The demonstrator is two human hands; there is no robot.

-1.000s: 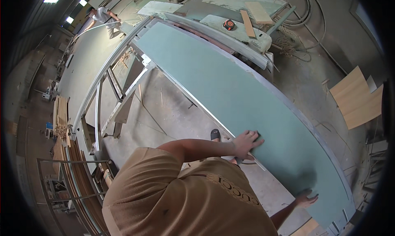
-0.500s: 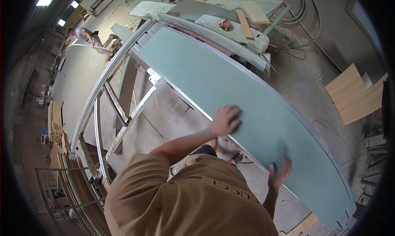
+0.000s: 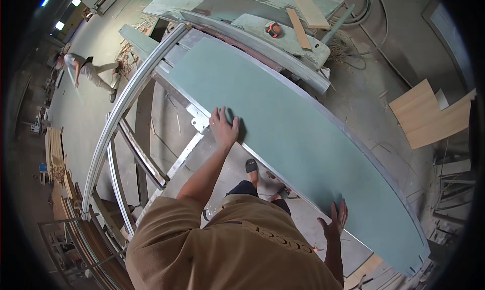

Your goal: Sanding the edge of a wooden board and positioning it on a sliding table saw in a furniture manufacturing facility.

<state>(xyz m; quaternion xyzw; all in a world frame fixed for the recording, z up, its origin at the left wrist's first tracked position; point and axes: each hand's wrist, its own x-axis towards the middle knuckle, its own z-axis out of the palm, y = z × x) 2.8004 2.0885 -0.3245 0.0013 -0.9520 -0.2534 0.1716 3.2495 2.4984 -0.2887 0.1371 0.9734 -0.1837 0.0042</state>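
Observation:
A long pale green board (image 3: 283, 133) lies flat on a panel saw's grey bed, stretching from the upper left to the lower right in front of me. My left hand (image 3: 224, 128) is at the board's near edge toward its far-left end, fingers apart and grasping nothing. Farther right, my right hand (image 3: 335, 220) is at the same near edge with its fingers spread and thumb out. Whether either palm presses on the board cannot be made out.
A metal rail (image 3: 134, 95) curves along the left, with a white support arm (image 3: 184, 153) beneath. Behind the board stands a dusty bench with an orange-and-black tape measure (image 3: 274, 30) and a wood strip (image 3: 298, 29). Another person (image 3: 91, 70) bends at the left. Wooden sheets (image 3: 429, 113) lie right.
My left hand has moved left along the board to its near edge. My right hand has shifted slightly. The other person has moved left and stands with legs apart.

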